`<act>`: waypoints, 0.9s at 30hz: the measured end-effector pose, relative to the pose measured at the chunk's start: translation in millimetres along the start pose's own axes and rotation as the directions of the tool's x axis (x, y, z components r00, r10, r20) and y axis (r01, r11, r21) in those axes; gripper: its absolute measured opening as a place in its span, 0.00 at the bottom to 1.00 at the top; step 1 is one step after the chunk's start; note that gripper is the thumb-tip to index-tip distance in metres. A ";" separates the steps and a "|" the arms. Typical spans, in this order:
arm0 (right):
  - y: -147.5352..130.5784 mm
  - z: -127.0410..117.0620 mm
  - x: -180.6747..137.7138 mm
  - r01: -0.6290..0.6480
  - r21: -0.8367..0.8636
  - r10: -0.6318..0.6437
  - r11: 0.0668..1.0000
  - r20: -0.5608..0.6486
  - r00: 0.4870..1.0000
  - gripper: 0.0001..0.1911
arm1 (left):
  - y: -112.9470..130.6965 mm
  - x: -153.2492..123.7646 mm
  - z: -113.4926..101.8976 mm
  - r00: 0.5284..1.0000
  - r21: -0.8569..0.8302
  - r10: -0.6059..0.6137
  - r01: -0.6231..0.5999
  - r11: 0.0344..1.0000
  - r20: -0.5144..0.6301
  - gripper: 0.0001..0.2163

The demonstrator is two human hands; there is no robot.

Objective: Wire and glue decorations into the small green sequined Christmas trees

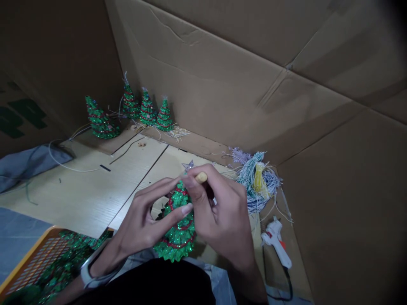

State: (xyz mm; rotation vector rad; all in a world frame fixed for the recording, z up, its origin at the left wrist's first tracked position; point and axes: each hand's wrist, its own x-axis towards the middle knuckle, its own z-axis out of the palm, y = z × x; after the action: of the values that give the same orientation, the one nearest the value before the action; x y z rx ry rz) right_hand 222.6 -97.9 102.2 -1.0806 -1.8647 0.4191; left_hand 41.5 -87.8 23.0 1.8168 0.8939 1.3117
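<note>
A small green tinsel Christmas tree [178, 235] with red garland stands upright, tilted slightly, in front of my body. My left hand [149, 216] is closed around its upper part, with thumb and fingers on either side. A clear star [188, 165] sits at the tree's tip. My right hand [219, 207] pinches a pale wooden-looking stick [201, 177], whose rounded end pokes out between thumb and forefinger. The stick's other end is hidden behind my fingers, close to the treetop just under the star.
Several similar trees [147, 109] stand by the cardboard wall [222, 84]. On the right lie bundled wires [254, 182] and a white glue gun [276, 241] with its cord. An orange basket [38, 250] of green tinsel is at lower left, near grey cloth [34, 163].
</note>
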 end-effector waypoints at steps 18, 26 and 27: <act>4.1 -9.2 13.5 -0.036 0.081 0.058 0.996 -0.288 0.956 0.16 | -0.5 1.4 -0.6 0.998 0.085 -0.070 0.069 0.994 0.008 0.22; 28.7 -30.9 -9.6 -0.065 0.112 0.116 0.992 -0.539 0.835 0.15 | -15.3 0.5 -6.5 0.978 0.005 -0.201 0.202 0.979 -0.053 0.23; 43.0 -30.3 -19.8 -0.094 0.109 0.137 0.990 -0.514 0.847 0.14 | -17.2 0.1 -8.0 0.971 -0.018 -0.227 0.226 0.974 -0.072 0.23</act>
State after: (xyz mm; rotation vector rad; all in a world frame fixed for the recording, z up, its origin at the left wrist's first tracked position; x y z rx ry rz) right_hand 273.9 -94.3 79.3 -1.1221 -1.2947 0.2323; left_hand 31.7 -77.9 10.2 1.6135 1.0978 1.2409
